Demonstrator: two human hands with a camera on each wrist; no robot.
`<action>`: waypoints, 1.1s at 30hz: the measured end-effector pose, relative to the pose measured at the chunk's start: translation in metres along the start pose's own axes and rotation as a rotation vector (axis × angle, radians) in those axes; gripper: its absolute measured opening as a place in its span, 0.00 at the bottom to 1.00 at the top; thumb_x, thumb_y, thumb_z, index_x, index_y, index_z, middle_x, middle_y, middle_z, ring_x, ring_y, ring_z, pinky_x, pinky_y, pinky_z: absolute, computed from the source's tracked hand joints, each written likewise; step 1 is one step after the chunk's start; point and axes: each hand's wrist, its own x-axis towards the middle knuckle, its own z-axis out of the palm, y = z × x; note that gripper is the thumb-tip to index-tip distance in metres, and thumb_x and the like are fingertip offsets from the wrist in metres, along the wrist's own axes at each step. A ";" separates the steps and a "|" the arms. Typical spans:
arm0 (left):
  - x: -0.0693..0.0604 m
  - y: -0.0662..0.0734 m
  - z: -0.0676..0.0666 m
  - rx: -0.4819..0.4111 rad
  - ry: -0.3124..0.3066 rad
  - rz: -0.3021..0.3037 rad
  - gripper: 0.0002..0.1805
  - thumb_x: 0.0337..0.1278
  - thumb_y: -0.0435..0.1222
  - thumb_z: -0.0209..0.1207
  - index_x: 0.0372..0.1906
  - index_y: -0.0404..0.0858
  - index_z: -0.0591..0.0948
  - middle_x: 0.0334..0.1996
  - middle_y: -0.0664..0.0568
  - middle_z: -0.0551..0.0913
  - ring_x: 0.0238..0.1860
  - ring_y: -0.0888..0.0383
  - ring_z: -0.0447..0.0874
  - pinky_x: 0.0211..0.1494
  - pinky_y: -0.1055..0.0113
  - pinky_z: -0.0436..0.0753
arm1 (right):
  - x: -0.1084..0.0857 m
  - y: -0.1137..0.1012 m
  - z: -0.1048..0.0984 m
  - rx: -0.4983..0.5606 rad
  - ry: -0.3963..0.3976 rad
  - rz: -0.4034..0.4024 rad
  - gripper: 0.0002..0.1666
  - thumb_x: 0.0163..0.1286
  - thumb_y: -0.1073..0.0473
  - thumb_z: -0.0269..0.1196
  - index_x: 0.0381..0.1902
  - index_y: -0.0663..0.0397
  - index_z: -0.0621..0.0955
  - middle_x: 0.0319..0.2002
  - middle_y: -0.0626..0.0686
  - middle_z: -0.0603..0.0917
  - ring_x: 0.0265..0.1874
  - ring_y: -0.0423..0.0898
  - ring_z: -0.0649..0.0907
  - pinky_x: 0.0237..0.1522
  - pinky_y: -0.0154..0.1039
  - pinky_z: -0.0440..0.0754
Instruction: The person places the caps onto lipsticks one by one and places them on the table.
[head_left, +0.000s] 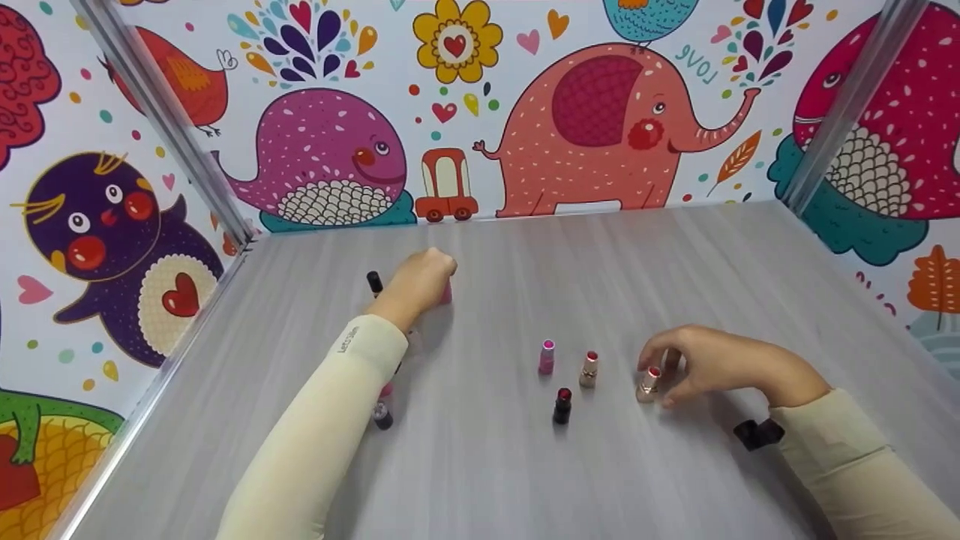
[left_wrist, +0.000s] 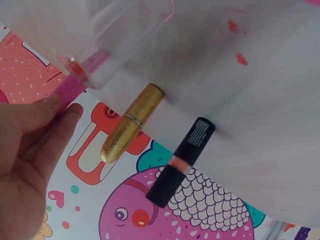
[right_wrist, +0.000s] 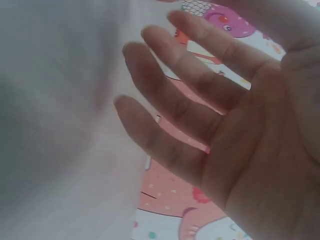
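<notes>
At the far left of the table, my left hand [head_left: 417, 283] pinches a pink lipstick tube [left_wrist: 75, 90], mostly covered by the hand in the head view. A clear plastic piece [left_wrist: 125, 42] overlaps it in the left wrist view; its kind is unclear. Close by are a gold lipstick tube [left_wrist: 132, 122] and a black lipstick tube [left_wrist: 181, 162]. My right hand [head_left: 712, 364] curves loosely around an uncapped red lipstick [head_left: 650, 384]; contact cannot be told. Left of it stand another red lipstick [head_left: 589, 369], a magenta lipstick [head_left: 547, 358] and a dark red lipstick in black [head_left: 562, 406].
A black and silver piece [head_left: 382, 415] and a pink piece [head_left: 386, 390] lie beside the left sleeve [head_left: 322, 427], which hides part of the grey table [head_left: 480, 465]. Cartoon-printed walls [head_left: 465, 105] border the back and sides.
</notes>
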 end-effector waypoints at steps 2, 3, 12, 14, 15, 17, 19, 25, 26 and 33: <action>0.001 0.001 0.000 -0.012 -0.008 -0.013 0.08 0.67 0.27 0.70 0.48 0.32 0.91 0.42 0.40 0.91 0.43 0.46 0.90 0.57 0.57 0.90 | 0.002 0.003 0.003 0.017 -0.017 -0.012 0.23 0.54 0.57 0.85 0.47 0.47 0.88 0.41 0.39 0.87 0.39 0.44 0.85 0.41 0.40 0.87; 0.001 0.002 0.000 -0.013 -0.012 -0.020 0.08 0.66 0.27 0.70 0.48 0.32 0.91 0.41 0.40 0.90 0.43 0.46 0.90 0.57 0.57 0.90 | 0.002 0.004 0.004 0.024 -0.024 -0.018 0.22 0.55 0.57 0.85 0.47 0.46 0.88 0.40 0.38 0.87 0.39 0.42 0.85 0.41 0.40 0.86; 0.003 0.002 -0.002 -0.034 -0.078 -0.078 0.09 0.62 0.31 0.75 0.45 0.32 0.91 0.37 0.42 0.90 0.40 0.47 0.89 0.54 0.59 0.91 | 0.006 0.006 0.011 0.082 -0.045 -0.051 0.17 0.59 0.66 0.81 0.44 0.48 0.88 0.36 0.39 0.87 0.36 0.35 0.84 0.40 0.34 0.85; 0.003 0.002 -0.003 -0.027 -0.090 -0.080 0.09 0.62 0.31 0.75 0.45 0.32 0.91 0.37 0.41 0.90 0.40 0.47 0.89 0.55 0.58 0.91 | 0.007 0.005 0.011 0.081 -0.044 -0.046 0.16 0.59 0.66 0.80 0.43 0.48 0.88 0.36 0.39 0.87 0.36 0.35 0.83 0.40 0.34 0.84; 0.003 0.001 -0.004 -0.026 -0.094 -0.084 0.10 0.62 0.31 0.75 0.46 0.32 0.91 0.37 0.42 0.90 0.40 0.47 0.89 0.55 0.58 0.91 | 0.007 0.005 0.011 0.077 -0.042 -0.044 0.16 0.59 0.66 0.80 0.43 0.48 0.88 0.36 0.38 0.87 0.36 0.35 0.83 0.39 0.34 0.84; 0.003 0.000 -0.005 -0.012 -0.095 -0.084 0.10 0.62 0.31 0.75 0.46 0.32 0.91 0.37 0.41 0.90 0.40 0.46 0.89 0.55 0.58 0.91 | 0.008 0.005 0.011 0.069 -0.037 -0.041 0.15 0.59 0.67 0.80 0.42 0.47 0.88 0.35 0.38 0.86 0.35 0.35 0.82 0.39 0.34 0.83; 0.003 0.000 -0.006 0.001 -0.096 -0.080 0.10 0.61 0.31 0.75 0.45 0.31 0.91 0.37 0.41 0.90 0.40 0.46 0.89 0.55 0.58 0.91 | 0.008 0.005 0.012 0.063 -0.034 -0.043 0.15 0.59 0.67 0.80 0.41 0.47 0.88 0.35 0.38 0.86 0.35 0.34 0.82 0.39 0.34 0.83; 0.004 -0.001 -0.003 0.058 -0.084 -0.044 0.11 0.61 0.31 0.75 0.46 0.31 0.91 0.38 0.40 0.91 0.40 0.45 0.89 0.56 0.57 0.90 | 0.009 0.005 0.014 0.086 -0.031 -0.050 0.14 0.60 0.67 0.80 0.40 0.47 0.89 0.34 0.38 0.87 0.34 0.34 0.83 0.38 0.33 0.83; 0.005 0.000 -0.003 0.069 -0.078 -0.035 0.11 0.61 0.31 0.76 0.46 0.31 0.91 0.38 0.39 0.91 0.40 0.44 0.89 0.56 0.56 0.90 | 0.009 0.005 0.014 0.096 -0.031 -0.053 0.14 0.60 0.67 0.80 0.40 0.47 0.89 0.35 0.39 0.87 0.34 0.34 0.83 0.38 0.33 0.84; 0.003 0.000 -0.009 0.012 -0.067 -0.040 0.10 0.62 0.30 0.75 0.46 0.30 0.91 0.38 0.39 0.90 0.41 0.44 0.89 0.57 0.56 0.90 | 0.010 0.005 0.014 0.102 -0.032 -0.061 0.13 0.61 0.66 0.79 0.40 0.47 0.89 0.35 0.39 0.87 0.35 0.34 0.83 0.38 0.33 0.84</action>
